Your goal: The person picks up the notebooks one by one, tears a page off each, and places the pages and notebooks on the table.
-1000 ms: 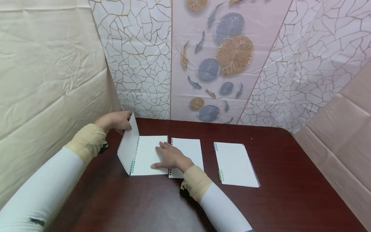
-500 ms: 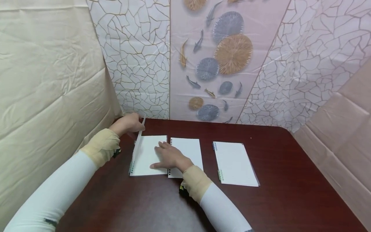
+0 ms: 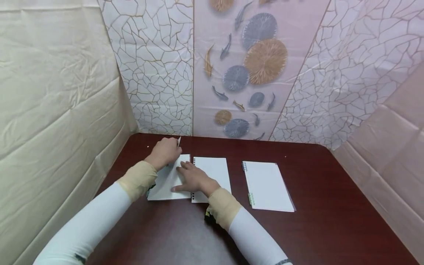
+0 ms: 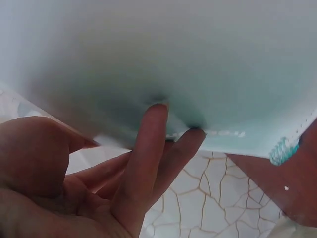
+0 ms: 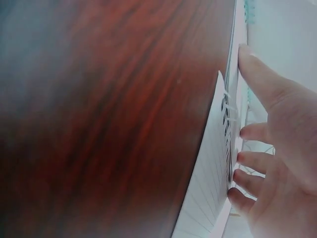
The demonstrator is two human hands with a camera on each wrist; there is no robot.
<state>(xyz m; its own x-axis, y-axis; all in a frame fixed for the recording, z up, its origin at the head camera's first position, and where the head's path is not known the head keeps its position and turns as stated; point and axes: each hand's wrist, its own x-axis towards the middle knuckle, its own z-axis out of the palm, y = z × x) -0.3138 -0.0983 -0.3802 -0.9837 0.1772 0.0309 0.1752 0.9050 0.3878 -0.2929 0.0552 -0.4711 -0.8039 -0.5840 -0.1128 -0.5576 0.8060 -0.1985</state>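
Observation:
A ring-bound notebook (image 3: 162,194) lies at the left of the table. My left hand (image 3: 165,151) grips the far edge of its pale cover (image 3: 179,141), which leans rightward over the page. In the left wrist view, two fingertips (image 4: 157,111) press against the translucent cover, near a teal binding ring (image 4: 283,150). My right hand (image 3: 196,179) rests with spread fingers on the notebook's right side. Under that wrist is a white sheet or pad (image 3: 213,169) with punched holes along its left edge. The right wrist view shows the thumb (image 5: 255,69) on the notebook.
On the right lies another white notepad (image 3: 268,187) with blue rings (image 3: 244,166) and green rings (image 3: 251,199) at its left edge. All lie on a dark red wooden table (image 3: 324,213). Patterned sheeting (image 3: 238,73) stands behind, and beige cloth (image 3: 59,129) borders the left.
My left hand has carried the cover from the left side over the rings to the right, so it now leans across the page. The right hand stays in place.

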